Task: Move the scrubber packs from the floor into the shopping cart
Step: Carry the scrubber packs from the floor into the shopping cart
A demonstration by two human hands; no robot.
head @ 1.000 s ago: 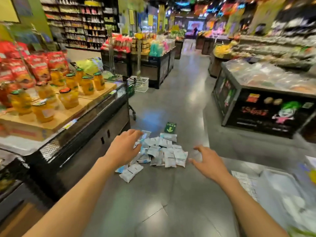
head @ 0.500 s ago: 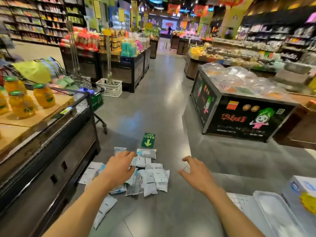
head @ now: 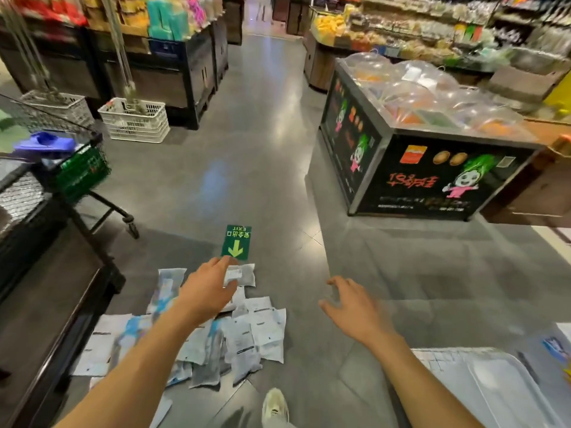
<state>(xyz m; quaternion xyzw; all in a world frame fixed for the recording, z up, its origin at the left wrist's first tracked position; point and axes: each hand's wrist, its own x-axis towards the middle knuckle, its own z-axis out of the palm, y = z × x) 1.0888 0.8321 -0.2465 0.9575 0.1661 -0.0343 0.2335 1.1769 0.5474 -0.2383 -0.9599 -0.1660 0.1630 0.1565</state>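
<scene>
Several white and blue scrubber packs (head: 253, 332) lie in a loose heap on the grey floor in front of me. My left hand (head: 207, 291) hovers above the far end of the heap, fingers relaxed and holding nothing, with one pack (head: 242, 274) just beyond its fingertips. My right hand (head: 355, 310) is spread open over bare floor to the right of the packs. The shopping cart (head: 80, 168), with a green panel and black frame, stands at the left behind a counter.
A dark display counter (head: 37, 273) runs along the left. A black display island (head: 417, 168) stands at the right. A green exit sticker (head: 236, 242) marks the floor beyond the packs. White crates (head: 134, 120) sit farther back. My shoe (head: 275, 407) shows at the bottom.
I have walked closer, so the heap now lies nearer and lower in view. Both hands stay stretched out and empty; the left reaches over the far packs.
</scene>
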